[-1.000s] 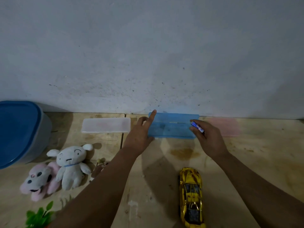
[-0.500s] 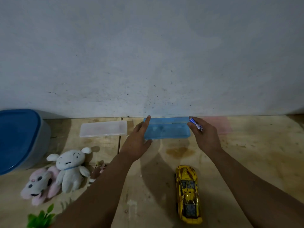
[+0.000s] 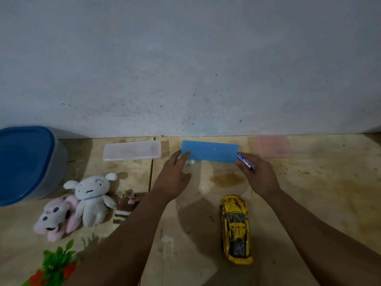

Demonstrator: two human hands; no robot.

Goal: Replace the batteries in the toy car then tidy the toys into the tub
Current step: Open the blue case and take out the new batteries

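**Technician:** Head view, hand status?

**Supervisor:** The left hand [image 3: 172, 178] lies with its fingers straight and relaxed, holding nothing; its fingertips [image 3: 185, 155] touch the left end of the blue plastic case [image 3: 209, 151]. The right hand [image 3: 258, 176] pinches a small blue-and-white battery [image 3: 245, 161] between thumb and fingers, its knuckles against the right end of the same case.

**Technician:** Where is the task object relative to that pinch?

**Supervisor:** The yellow toy car [image 3: 235, 230] rests on the wooden floor [image 3: 309, 193], below the right hand and nearer the person, apart from both hands. The blue-lidded tub [image 3: 26, 164] stands well to the left of the left hand. The white plush [image 3: 92, 200], pink plush [image 3: 54, 217] and small brown plush [image 3: 125, 207] lie between the tub and the left forearm.

**Technician:** Procedure for the current step?

**Supervisor:** By judgement, the case appears lidded and is being steadied with the battery already in hand. Keep the pinch firm; the cell is smooth and rolls if dropped. Release the case squarely, then carry the battery down to the car. Whether the car's battery compartment is open cannot be determined here. Check polarity marks before seating the cell.

**Technician:** Other items?

**Supervisor:** A clear case [image 3: 132, 150] left of the left fingertips, a pink case [image 3: 274, 146] right of the pinch, and a plastic plant [image 3: 55, 263] at lower left.
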